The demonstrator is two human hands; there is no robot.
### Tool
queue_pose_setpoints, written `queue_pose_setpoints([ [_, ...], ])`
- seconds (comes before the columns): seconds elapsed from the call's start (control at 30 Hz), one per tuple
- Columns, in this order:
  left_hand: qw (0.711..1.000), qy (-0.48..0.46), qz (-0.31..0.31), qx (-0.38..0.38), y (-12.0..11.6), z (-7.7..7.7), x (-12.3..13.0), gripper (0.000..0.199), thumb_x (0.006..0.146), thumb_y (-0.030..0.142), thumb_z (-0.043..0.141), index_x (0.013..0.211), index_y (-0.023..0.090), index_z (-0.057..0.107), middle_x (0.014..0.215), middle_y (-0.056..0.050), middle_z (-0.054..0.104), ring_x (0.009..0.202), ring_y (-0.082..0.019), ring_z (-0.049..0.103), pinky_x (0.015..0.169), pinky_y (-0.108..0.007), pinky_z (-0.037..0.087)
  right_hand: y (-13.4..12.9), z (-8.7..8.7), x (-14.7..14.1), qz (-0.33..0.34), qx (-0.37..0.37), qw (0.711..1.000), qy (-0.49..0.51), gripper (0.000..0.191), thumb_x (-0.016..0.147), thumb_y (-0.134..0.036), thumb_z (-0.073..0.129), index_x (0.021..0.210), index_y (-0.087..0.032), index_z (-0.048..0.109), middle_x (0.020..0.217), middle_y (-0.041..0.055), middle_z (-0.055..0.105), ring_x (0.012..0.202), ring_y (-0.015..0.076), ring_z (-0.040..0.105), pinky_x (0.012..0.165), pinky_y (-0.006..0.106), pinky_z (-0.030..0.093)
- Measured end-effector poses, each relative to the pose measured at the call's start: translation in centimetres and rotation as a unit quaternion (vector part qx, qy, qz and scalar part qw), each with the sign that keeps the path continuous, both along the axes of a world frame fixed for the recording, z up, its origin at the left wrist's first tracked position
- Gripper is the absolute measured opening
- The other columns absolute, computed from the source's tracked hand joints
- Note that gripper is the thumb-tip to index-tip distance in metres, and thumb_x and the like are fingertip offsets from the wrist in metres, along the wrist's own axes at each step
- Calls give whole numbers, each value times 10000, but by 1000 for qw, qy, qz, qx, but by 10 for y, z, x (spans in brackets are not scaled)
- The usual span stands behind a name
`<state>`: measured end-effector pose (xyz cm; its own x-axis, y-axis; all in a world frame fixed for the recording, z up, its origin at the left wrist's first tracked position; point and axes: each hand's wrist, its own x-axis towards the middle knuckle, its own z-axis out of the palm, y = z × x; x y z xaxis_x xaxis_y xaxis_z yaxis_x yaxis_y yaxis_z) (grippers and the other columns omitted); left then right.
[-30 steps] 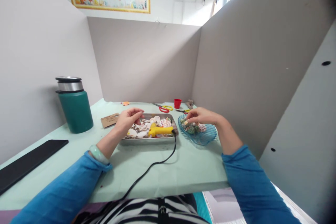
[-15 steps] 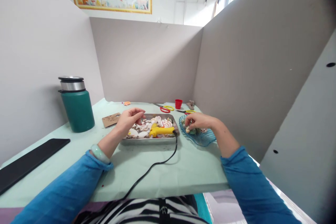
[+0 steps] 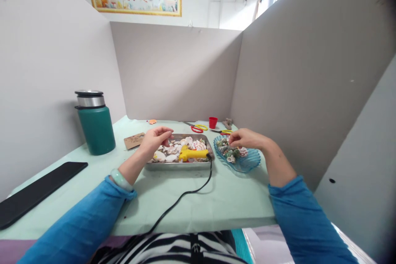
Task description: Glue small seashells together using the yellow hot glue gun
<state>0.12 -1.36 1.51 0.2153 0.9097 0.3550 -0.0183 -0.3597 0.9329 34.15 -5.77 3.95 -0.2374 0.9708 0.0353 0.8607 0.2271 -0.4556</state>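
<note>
My left hand [image 3: 157, 140] hovers over the left side of a metal tray [image 3: 179, 166], its fingers bent and drawn together; whatever they may hold is too small to make out. White and pale seashells [image 3: 171, 158] fill the tray, and a yellow glue gun [image 3: 193, 154] lies across them at the right. Just above a blue shell-shaped glass dish [image 3: 247, 166] is my right hand [image 3: 246, 138], its fingertips pinched together. Between them I cannot identify anything. Small greenish and whitish shells [image 3: 231, 158] are heaped in the dish.
A black cord [image 3: 182, 195] runs from the glue gun to the table's front edge. Behind the tray are scissors [image 3: 197, 128], more scissors [image 3: 223, 132] and a red cup [image 3: 213, 122]. At left stand a green bottle [image 3: 96, 130], brown card [image 3: 134, 141] and black slab [image 3: 43, 194].
My right hand has risen slightly and shifted right, uncovering the shells in the blue dish. My left hand keeps its pose over the tray. The whole view has shifted a little.
</note>
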Motion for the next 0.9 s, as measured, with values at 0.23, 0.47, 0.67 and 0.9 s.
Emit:
queue_pose_setpoints([
  [0.23,1000,1,5,-3,0,0,0,337,644,375,709,856,128,621,702,-15,628,467,-69,496,517,-235,452,-20,-26,10,-6,3,1000,-14,159,691,-334,578,724,-187,628,700,12,631,638,145,545,561,236,389],
  [0.47,1000,7,1,0,-1,1,-1,321,668,363,692,867,124,614,712,-21,626,473,-71,501,520,-238,455,-25,-38,-9,-174,92,968,-159,472,768,-606,453,592,-195,603,667,62,621,620,176,531,504,266,276],
  [0.67,1000,15,-1,4,1,0,-4,330,654,362,694,868,123,618,711,-26,627,476,-76,508,515,-240,454,-32,-38,-19,-174,36,967,-182,344,734,-517,544,615,-205,626,682,67,645,627,190,553,503,270,281],
  [0.9,998,62,13,8,-4,1,-2,313,667,383,665,838,127,609,688,-15,626,465,-71,498,485,-224,431,-43,-35,-13,-105,-29,988,-109,283,802,-384,495,676,-169,630,622,44,635,513,135,555,519,244,341],
])
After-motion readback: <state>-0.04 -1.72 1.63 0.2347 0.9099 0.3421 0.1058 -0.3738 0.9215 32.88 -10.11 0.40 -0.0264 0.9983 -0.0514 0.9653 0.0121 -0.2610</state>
